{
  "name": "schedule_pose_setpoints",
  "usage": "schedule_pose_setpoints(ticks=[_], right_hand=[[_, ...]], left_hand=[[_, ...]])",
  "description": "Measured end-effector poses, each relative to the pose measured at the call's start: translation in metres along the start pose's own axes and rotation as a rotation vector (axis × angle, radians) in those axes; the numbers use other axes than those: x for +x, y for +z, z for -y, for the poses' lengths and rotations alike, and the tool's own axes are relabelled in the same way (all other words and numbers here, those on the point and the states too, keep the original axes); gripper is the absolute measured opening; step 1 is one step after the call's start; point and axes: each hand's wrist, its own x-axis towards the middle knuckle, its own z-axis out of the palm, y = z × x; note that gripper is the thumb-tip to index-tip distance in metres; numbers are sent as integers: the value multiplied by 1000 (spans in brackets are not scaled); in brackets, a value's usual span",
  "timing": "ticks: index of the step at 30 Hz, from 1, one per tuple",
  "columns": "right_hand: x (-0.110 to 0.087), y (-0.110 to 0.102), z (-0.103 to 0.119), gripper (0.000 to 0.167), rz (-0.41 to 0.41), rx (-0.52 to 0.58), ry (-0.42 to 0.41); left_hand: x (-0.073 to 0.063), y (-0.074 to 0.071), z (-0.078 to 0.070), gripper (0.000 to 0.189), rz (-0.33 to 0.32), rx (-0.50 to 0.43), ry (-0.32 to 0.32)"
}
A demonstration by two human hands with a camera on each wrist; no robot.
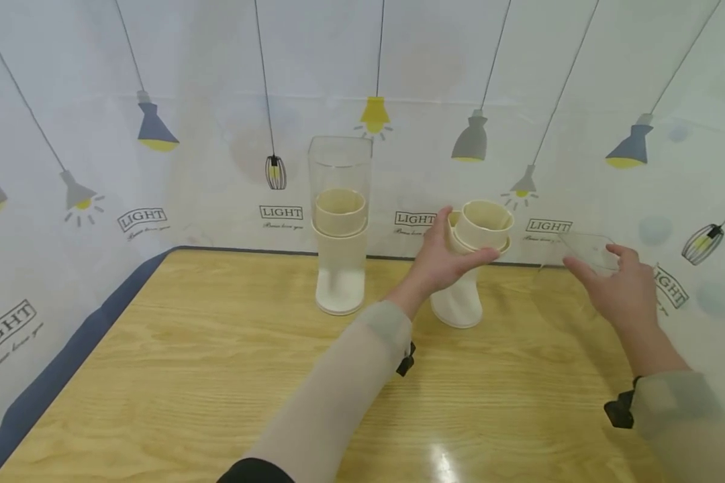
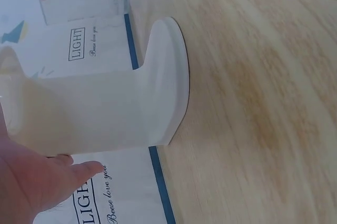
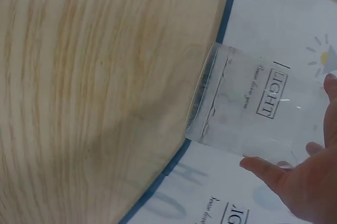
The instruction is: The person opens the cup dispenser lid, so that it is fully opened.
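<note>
My left hand (image 1: 438,260) grips the upper part of a cream-white stand (image 1: 457,305), with thumb and fingers spread around it. The stand has a round cup-like top and a flared foot; the left wrist view shows the foot (image 2: 168,82) at the tabletop. To the right, my right hand (image 1: 628,288) holds a clear plastic container (image 3: 253,103) between thumb and fingers. In the head view the container (image 1: 592,249) is faint against the backdrop. Whether it touches the table I cannot tell.
A matching cream-white stand (image 1: 341,268) stands upright left of my left hand, with a clear container (image 1: 340,157) on its top. The wooden table (image 1: 217,376) ends at a dark blue edge, with a lamp-printed backdrop (image 1: 217,121) behind.
</note>
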Motion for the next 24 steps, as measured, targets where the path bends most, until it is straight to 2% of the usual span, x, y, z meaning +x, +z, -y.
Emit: schedule_pose_setpoints(ticks=[6, 13, 18, 24], right_hand=[[8, 10, -12, 122, 6, 17, 42], [16, 25, -20, 119, -36, 38, 48], [20, 30, -20, 114, -50, 43, 20], [28, 33, -16, 115, -43, 39, 43]], left_hand=[[4, -1, 1, 125, 34, 7, 0], [8, -2, 1, 123, 42, 30, 3], [9, -1, 2, 123, 47, 38, 1], [10, 0, 3, 122, 44, 30, 1]])
